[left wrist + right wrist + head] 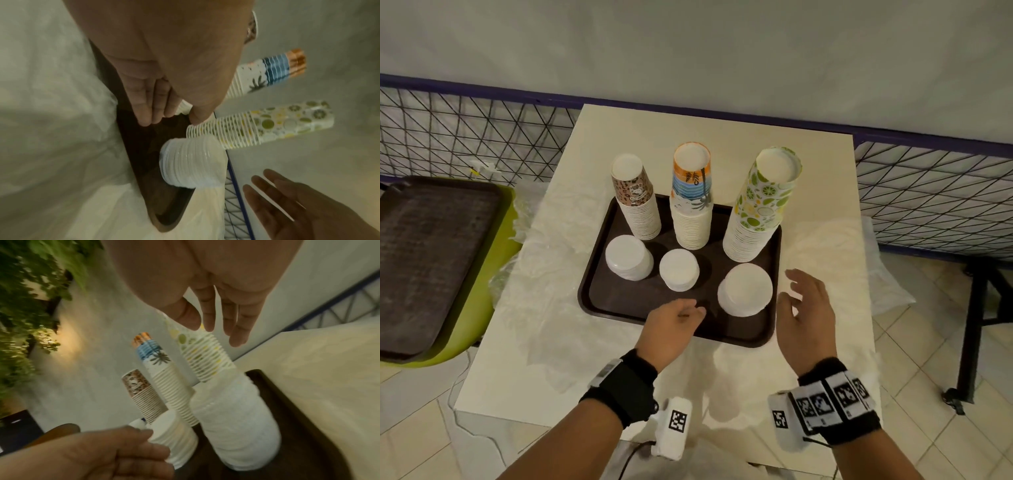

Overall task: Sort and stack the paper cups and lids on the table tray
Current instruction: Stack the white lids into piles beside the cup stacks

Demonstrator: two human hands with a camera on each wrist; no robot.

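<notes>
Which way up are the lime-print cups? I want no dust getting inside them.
Upside down: the lime-print cups show a closed white base on top, and the wide rims sit low on the tray.

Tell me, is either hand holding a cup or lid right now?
No. The left hand and right hand both hover empty over the tray, fingers loose.

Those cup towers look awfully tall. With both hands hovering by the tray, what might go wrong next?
The lime-print cup stack leans and stands near the tray edge; a brush from the right hand might topple it onto the table. The left hand hovers over the tray's front; lifting the tray could tip all three towers. The right lid pile sits closest to both hands and might get knocked askew.
</notes>
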